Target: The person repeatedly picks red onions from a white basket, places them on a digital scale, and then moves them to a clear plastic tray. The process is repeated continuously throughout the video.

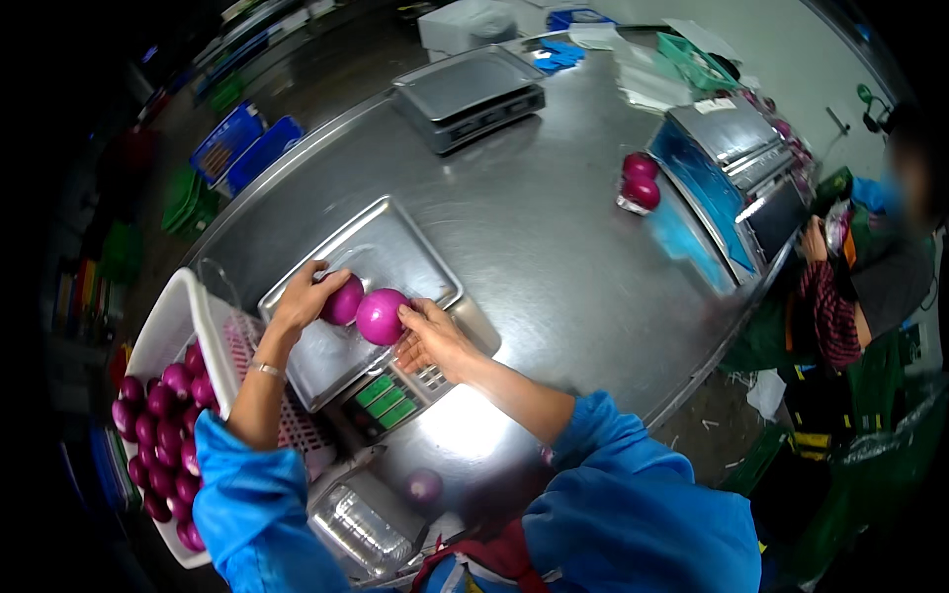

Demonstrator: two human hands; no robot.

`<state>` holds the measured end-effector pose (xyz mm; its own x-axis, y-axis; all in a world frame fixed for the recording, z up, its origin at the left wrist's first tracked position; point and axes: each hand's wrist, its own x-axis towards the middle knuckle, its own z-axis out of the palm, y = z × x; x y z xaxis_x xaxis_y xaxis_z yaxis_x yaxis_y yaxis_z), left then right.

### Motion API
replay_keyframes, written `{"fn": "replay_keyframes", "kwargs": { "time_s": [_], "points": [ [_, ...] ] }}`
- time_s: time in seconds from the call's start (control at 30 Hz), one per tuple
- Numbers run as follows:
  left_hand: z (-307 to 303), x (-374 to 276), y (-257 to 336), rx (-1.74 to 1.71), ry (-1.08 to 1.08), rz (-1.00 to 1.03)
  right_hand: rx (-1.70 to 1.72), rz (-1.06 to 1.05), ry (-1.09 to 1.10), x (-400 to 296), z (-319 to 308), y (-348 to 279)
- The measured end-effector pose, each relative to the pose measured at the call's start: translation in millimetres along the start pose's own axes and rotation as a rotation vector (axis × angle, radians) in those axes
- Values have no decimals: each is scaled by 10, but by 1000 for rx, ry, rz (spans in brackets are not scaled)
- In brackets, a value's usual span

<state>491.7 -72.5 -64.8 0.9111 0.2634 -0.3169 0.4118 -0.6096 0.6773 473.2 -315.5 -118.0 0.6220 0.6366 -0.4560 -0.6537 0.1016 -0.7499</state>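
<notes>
Over the steel pan (411, 244) of a digital weighing scale, my left hand (300, 296) grips a peeled red onion (344, 300) from its left side. Beside it, a second red onion (381, 317) is held by my right hand (436, 342), its thumb on the onion's right side. What looks like a clear plastic tray (342, 259) lies partly hidden under the hands and onions. The scale's green display (384, 402) faces me, and my right fingers hang above its keypad (430, 376).
A white plastic basket (194, 311) of red onions stands left. Near me are stacked clear trays (363, 522) and a loose onion (424, 485). Packed onions (640, 194) sit by a wrapping machine (723, 174); a co-worker's hand (814, 241) is beyond. Another scale (471, 85) stands at the back.
</notes>
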Motion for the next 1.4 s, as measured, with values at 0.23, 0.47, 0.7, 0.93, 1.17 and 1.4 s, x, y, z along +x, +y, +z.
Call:
{"fn": "replay_keyframes", "kwargs": {
  "time_s": [0.23,0.47,0.7,0.93,1.17,1.4],
  "points": [
    [1033,-337,1232,-96,-294,223,-37,-240,369,-992,-1452,-173],
    [3443,-361,1307,-261,-529,251,208,-27,656,-2095,-3641,700],
    [2291,-1171,1547,-369,-431,750,-371,-480,1309,-2250,-4840,556],
    [-487,-2633,23,-122,703,551,-1154,-753,164,-1685,-676,-53],
    [-1412,-4369,-2297,-113,1340,-14,-1438,-904,-1148,-1393,1122,1819],
    [-2252,-4593,-3161,-12,1275,-169,-1577,-826,-1003,-1543,1330,1597]
  ]
}}
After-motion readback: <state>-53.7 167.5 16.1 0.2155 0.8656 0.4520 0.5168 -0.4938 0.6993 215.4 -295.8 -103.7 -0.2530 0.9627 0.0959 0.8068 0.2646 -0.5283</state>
